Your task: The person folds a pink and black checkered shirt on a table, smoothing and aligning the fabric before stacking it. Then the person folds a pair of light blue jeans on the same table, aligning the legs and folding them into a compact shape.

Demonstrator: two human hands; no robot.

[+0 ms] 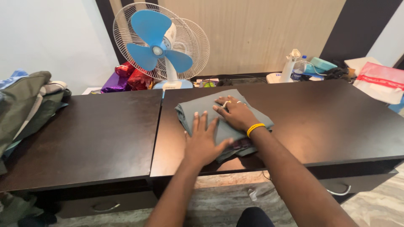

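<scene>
A folded grey garment (198, 107) lies on the dark brown table (320, 122), near its left front corner. My left hand (203, 141) rests flat on the near part of the cloth with fingers spread. Across the middle of the cloth lies my right hand (235, 113), palm down, fingers pointing left, with rings on the fingers and a yellow band on the wrist. Neither hand grips anything; both press on the garment.
A second dark table (92, 134) adjoins on the left, with a pile of clothes (25, 101) at its left end. A blue-bladed fan (162, 48) stands behind. Shiny bags (126, 77), a bottle (298, 69) and a white-and-red bag (378, 80) line the back.
</scene>
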